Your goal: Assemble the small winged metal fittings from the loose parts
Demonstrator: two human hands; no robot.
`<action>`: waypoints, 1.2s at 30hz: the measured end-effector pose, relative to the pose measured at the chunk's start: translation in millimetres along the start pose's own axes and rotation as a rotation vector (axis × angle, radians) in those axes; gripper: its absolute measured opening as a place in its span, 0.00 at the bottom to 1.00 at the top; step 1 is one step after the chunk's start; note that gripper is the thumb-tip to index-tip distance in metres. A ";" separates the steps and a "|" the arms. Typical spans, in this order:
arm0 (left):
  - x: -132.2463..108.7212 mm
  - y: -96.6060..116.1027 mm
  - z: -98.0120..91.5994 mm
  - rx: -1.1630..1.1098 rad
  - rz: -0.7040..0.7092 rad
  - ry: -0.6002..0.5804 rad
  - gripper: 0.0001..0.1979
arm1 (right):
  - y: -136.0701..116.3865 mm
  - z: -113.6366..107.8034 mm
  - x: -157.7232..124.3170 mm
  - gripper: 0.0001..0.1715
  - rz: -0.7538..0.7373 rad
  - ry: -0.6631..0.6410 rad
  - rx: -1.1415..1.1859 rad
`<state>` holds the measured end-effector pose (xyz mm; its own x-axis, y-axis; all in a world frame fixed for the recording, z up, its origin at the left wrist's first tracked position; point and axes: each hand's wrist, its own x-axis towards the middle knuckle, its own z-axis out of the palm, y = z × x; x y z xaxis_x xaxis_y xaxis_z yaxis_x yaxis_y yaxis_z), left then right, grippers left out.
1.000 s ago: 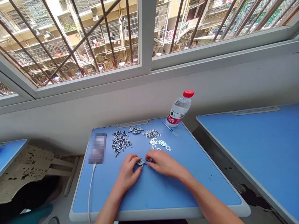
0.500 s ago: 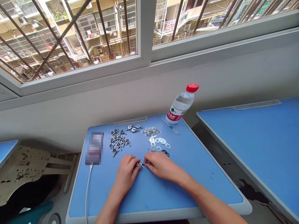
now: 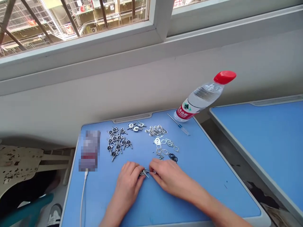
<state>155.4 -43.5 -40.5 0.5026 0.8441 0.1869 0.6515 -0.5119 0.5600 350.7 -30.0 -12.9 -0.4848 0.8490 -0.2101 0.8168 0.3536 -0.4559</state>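
Near the front middle of the blue desk (image 3: 201, 189), my left hand (image 3: 129, 181) pinches a small metal fitting (image 3: 145, 173) between thumb and fingers. A thin stem of the fitting sticks out toward the right. My right hand (image 3: 169, 176) is closed beside it, its fingertips meeting the fitting's right side. Something small and shiny shows between those fingers, too covered to name. Just beyond the right hand lie tiny metal balls or screws (image 3: 161, 156), black rubber rings (image 3: 173, 157) and flat oval metal plates (image 3: 169, 142).
Fittings with black centres (image 3: 118, 138) lie at the left, near a pixelated phone-like slab (image 3: 90, 151) with a white cable (image 3: 82, 195). Behind are more fittings (image 3: 136, 126), metal levers (image 3: 156, 130), a blue screwdriver (image 3: 179, 125) and a red-capped water bottle (image 3: 199, 99). Another desk (image 3: 260, 132) stands right.
The camera view has tilted downward, so less of the window shows. Both hands stay together at the fitting, with little visible change in their grip.
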 end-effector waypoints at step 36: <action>5.9 5.3 -8.2 -0.151 -0.105 -0.048 0.05 | -2.5 4.9 -4.9 0.08 -0.007 0.018 -0.038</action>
<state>157.2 -39.9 -29.8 0.4652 0.8812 0.0838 0.6109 -0.3882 0.6900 349.4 -37.0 -15.0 -0.4856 0.8530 -0.1913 0.8247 0.3744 -0.4239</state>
